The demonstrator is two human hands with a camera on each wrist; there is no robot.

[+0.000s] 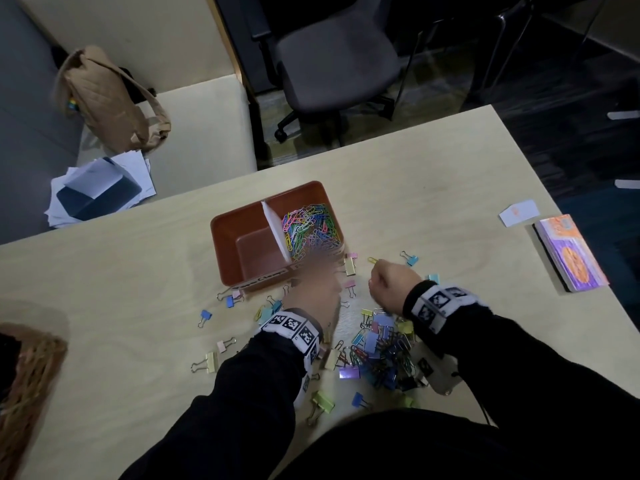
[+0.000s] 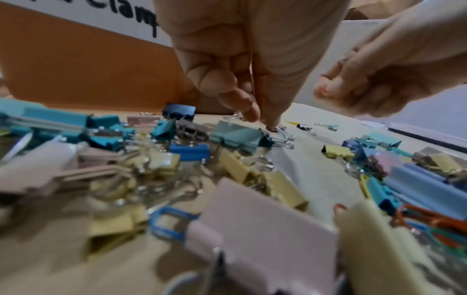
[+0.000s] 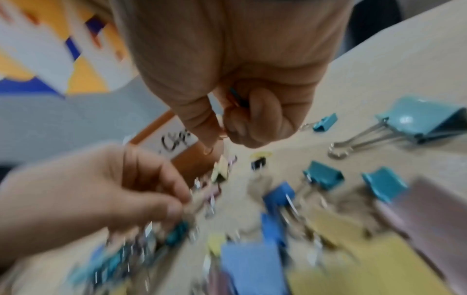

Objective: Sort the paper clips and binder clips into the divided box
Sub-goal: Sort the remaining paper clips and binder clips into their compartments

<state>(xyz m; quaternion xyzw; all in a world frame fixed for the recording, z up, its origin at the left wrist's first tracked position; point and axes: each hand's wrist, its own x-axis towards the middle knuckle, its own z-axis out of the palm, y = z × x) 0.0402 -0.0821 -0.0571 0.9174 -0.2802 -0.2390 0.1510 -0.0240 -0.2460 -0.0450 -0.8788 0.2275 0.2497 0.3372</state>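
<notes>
Loosely curled right hand point(image 3: 242, 111) grip pinching paper clips point(image 3: 233, 97), left hand point(image 2: 242, 65) fingertips on table point(image 1: 433, 188).

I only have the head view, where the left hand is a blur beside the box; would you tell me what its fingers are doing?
Observer: In the left wrist view, the left hand's thumb and forefinger meet at the table on a small clip with wire handles. Whether they grip it is unclear.
Operator: Thank you. Does the right fist hold anything?
Observer: Yes. The right wrist view shows the right hand curled round paper clips, with an orange loop poking out.
</notes>
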